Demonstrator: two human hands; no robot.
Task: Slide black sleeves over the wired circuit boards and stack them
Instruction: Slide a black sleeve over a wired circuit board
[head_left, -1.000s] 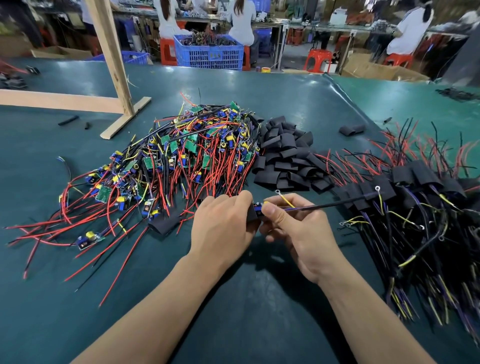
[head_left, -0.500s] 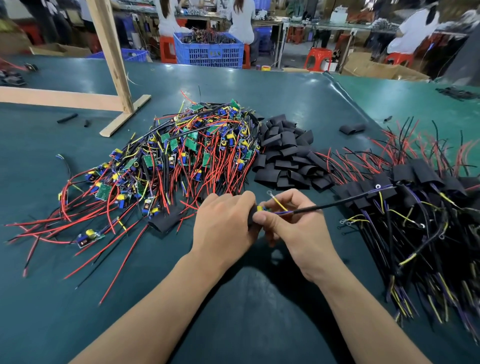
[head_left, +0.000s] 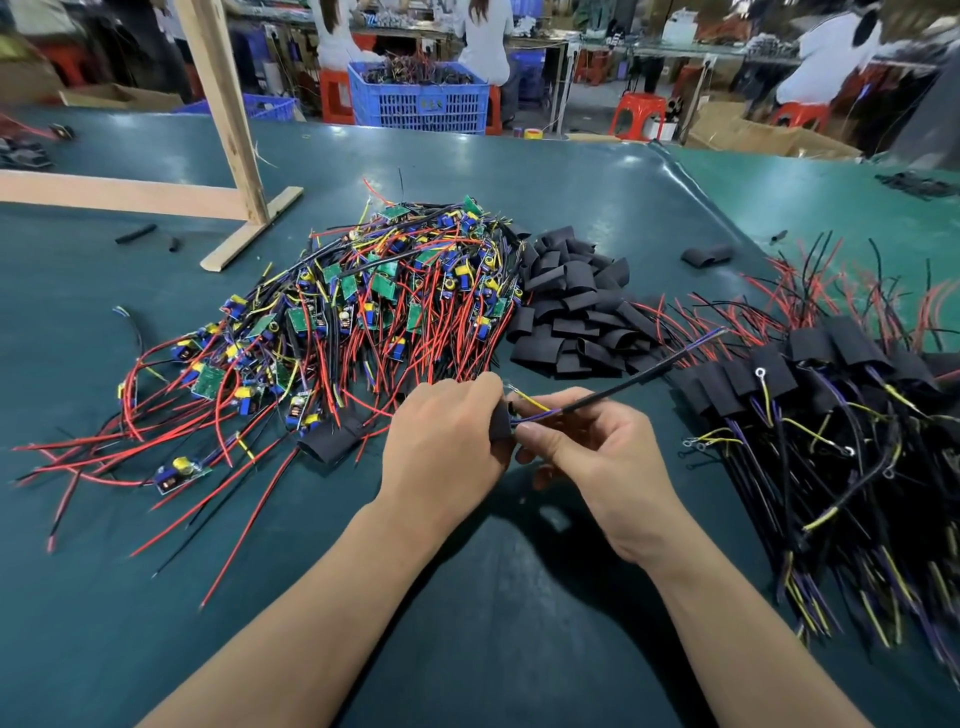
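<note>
Big teal-covered desk (head_left: 156, 597) in a busy workshop, people seated at benches along the top of the frame. Blue crate (head_left: 421, 98) up top center is full of wiring. Mid-frame, left hand (head_left: 447, 441) grips a black sleeve (head_left: 501, 423) while right hand (head_left: 597, 457) pinches its wires (head_left: 540, 413). Bare boards (head_left: 363, 312) piled center-left, loose sleeves (head_left: 571, 306) center, finished stack (head_left: 831, 415) right.

black sleeves (head_left: 569, 312), green boards (head_left: 384, 288), teal table (head_left: 130, 597).

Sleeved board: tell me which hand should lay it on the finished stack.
Right, probably. The right hand pinches the wires nearest the finished stack; the left hand grips the black sleeve farther away.
</note>
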